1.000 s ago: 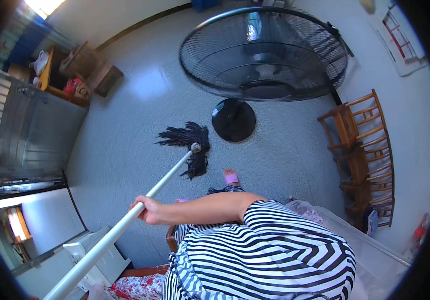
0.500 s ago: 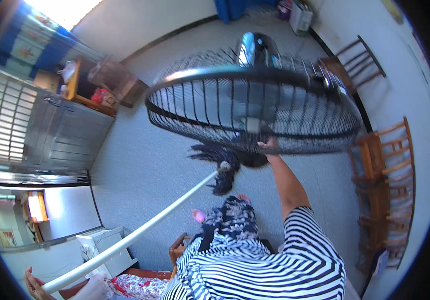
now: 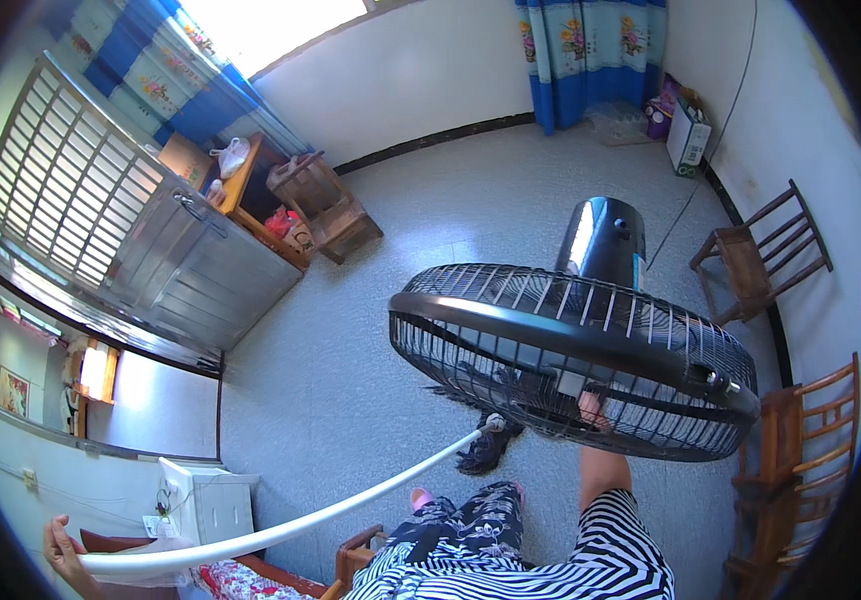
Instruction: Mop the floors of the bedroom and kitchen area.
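Observation:
At the lower left, my left hand (image 3: 66,556) is at the top end of a mop's white handle (image 3: 320,514), its fingers bent around the end. The handle slopes down to the dark strands of the mop head (image 3: 485,458) on the floor, partly behind the fan. A black standing fan (image 3: 540,320) with a round wire cage fills the middle right, its motor housing pointing away from me. Through the cage bars my right hand (image 3: 593,408) shows closed on the fan below its head; the exact part it grips is hidden.
Wooden chairs (image 3: 780,445) line the right wall, with a smaller chair (image 3: 745,265) farther back. A metal door (image 3: 185,265) stands at the left, near a wooden desk (image 3: 240,185) and a stool (image 3: 335,220). A thin cord (image 3: 695,180) runs behind the fan. A white cabinet (image 3: 210,505) is lower left.
My view has tilted up, showing more of the far wall and curtains. The fan sits lower and farther right in view, its head turned slightly. Both hands keep their holds.

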`<state>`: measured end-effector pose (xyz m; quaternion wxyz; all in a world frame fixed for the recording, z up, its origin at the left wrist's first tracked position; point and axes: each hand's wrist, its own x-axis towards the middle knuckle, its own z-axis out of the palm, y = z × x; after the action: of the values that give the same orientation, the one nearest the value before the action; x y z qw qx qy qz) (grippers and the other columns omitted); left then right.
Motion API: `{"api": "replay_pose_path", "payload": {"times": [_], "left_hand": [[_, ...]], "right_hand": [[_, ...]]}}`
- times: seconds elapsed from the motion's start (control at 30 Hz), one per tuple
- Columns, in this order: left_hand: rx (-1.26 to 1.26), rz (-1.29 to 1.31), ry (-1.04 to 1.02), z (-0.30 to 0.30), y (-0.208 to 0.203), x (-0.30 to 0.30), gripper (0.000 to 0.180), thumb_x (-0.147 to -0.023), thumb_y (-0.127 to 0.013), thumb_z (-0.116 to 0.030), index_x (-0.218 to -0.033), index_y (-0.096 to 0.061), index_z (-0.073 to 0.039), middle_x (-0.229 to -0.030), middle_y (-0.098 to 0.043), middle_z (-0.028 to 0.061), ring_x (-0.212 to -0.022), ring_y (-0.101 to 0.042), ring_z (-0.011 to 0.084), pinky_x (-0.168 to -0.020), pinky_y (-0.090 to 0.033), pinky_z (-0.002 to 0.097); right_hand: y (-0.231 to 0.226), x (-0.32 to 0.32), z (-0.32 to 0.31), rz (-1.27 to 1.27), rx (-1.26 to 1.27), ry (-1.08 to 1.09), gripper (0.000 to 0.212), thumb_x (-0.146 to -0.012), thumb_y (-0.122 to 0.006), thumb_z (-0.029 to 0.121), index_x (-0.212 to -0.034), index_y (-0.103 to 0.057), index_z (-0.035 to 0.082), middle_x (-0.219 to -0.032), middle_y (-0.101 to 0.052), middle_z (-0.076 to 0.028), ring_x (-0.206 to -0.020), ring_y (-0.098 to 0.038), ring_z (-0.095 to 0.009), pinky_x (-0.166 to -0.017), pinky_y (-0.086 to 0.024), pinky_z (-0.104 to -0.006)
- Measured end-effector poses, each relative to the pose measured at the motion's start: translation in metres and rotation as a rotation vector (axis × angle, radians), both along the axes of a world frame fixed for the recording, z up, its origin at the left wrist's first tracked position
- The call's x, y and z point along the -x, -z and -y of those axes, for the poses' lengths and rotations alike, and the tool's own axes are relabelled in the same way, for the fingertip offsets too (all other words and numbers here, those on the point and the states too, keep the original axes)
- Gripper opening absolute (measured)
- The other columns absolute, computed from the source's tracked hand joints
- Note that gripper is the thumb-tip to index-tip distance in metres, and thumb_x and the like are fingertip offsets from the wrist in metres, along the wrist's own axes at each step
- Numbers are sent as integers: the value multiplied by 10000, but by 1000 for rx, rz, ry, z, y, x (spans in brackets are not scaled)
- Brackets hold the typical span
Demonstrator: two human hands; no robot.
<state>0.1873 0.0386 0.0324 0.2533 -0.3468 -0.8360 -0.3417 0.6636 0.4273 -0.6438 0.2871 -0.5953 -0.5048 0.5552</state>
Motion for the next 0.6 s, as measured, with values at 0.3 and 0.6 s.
{"api": "replay_pose_path", "payload": {"times": [0.3, 0.6], "left_hand": [[96, 10, -32, 4, -3, -22, 195, -810, -393, -169, -771, -527, -33, -718, -502, -15, -401, -233, 1, -344, -169, 159], [70, -33, -26, 19, 1, -15, 208, -804, -401, -171, -826, -527, -7, -758, -518, 22, -435, -263, 15, -377, -204, 150]], "right_hand": [[6, -9, -3, -117, 543, 31, 669, -632, -537, 414, -1128, -269, 54, -1077, -371, -191, -902, -428, -355, -761, -352, -456], [-44, 142, 76, -159, 1093, 154, 742, -643, -523, 441, -1178, -189, 49, -1094, -337, -210, -889, -428, -372, -744, -355, -483]]}}
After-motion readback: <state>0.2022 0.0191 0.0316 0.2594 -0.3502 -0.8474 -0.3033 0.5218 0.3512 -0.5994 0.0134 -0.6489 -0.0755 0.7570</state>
